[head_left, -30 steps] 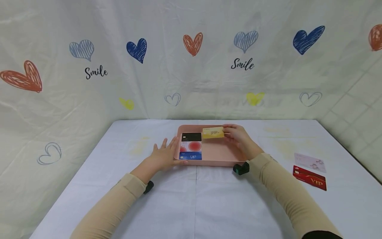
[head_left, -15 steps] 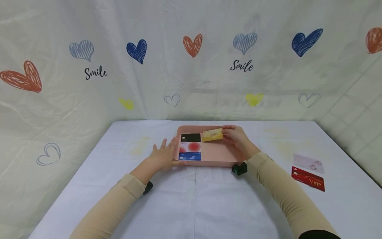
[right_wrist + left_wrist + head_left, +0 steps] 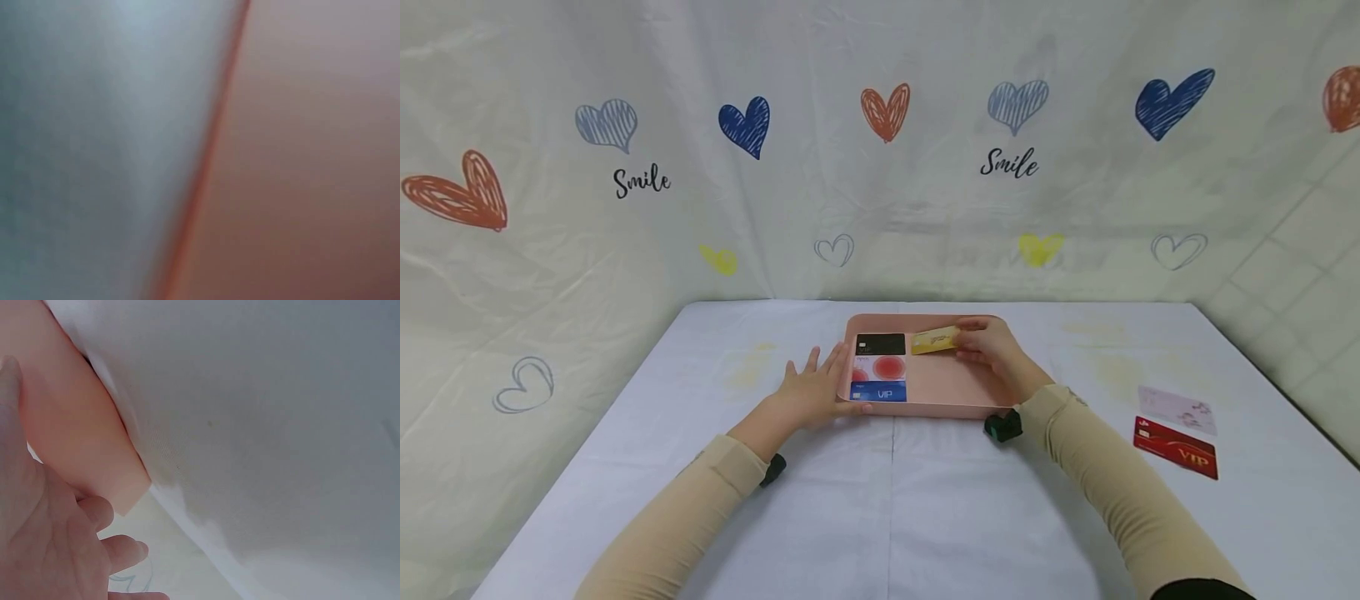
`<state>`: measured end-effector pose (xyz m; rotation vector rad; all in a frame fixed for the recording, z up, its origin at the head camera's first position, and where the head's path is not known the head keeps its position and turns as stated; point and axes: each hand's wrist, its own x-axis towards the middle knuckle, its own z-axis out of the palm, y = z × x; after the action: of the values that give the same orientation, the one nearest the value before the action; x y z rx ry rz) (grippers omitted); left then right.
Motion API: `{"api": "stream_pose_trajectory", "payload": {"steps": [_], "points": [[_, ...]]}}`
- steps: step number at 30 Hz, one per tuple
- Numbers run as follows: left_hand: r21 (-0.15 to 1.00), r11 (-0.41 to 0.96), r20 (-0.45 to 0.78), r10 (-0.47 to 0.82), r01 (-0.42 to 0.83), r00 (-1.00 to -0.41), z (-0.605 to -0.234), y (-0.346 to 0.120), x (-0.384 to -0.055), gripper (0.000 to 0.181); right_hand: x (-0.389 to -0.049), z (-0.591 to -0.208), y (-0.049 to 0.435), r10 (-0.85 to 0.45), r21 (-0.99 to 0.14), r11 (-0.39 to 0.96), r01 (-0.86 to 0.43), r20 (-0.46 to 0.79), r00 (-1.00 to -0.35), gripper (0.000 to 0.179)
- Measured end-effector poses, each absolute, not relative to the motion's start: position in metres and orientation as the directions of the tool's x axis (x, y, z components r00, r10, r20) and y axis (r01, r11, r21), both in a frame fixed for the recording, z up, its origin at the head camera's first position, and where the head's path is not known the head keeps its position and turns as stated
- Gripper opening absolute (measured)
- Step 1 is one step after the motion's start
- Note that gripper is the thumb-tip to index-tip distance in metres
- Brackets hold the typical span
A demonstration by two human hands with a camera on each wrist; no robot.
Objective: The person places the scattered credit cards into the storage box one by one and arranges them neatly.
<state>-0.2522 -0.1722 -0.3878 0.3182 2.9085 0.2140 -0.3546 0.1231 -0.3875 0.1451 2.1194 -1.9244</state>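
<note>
A shallow pink tray lies toward the back of the white table. My left hand rests along its left side with spread fingers, the thumb at the front left corner; the left wrist view shows the hand against the tray's outer wall. In the tray's left part, a black card, a white card with red circles and a blue VIP card lie one below another, overlapping. My right hand pinches the right end of a yellow card, slightly tilted, beside the black card.
On the table to the right lie a pale pink card and, just in front of it, a red VIP card. A white curtain with printed hearts hangs behind the table. The right wrist view is blurred, showing mostly the tray's wall.
The yellow card has come slightly lower in the tray, and my right hand now covers more of its right end. My left hand has stayed in place at the tray.
</note>
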Motion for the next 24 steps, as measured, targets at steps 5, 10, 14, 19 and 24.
{"api": "stream_pose_trajectory", "payload": {"steps": [5,10,14,19,24], "points": [[0.164,0.967,-0.193,0.227,0.197,-0.955,-0.3871,-0.1721,-0.2522,0.112,-0.3577,-0.3910,0.1235,-0.128,-0.947,0.260,0.187,-0.225,-0.966,0.056],[0.157,0.967,-0.193,0.228,0.199,-0.954,-0.3869,-0.1723,-0.2522,0.112,-0.3578,-0.3903,0.1238,-0.131,-0.900,0.410,0.147,-0.217,-0.967,0.053],[0.159,0.967,-0.196,0.226,0.197,-0.954,-0.3865,-0.1721,-0.2517,0.113,-0.3584,-0.3909,0.1232,-0.151,-0.869,0.480,0.117,-0.213,-0.965,0.052],[0.163,0.968,-0.197,0.223,0.193,-0.955,-0.3872,-0.1719,-0.2519,0.113,-0.3587,-0.3907,0.1217,-0.192,-0.819,0.572,0.048,-0.191,-0.963,0.054],[0.166,0.967,-0.195,0.223,0.192,-0.955,-0.3878,-0.1723,-0.2520,0.114,-0.3584,-0.3903,0.1194,-0.244,-0.748,0.662,-0.040,-0.165,-0.956,0.048]]}}
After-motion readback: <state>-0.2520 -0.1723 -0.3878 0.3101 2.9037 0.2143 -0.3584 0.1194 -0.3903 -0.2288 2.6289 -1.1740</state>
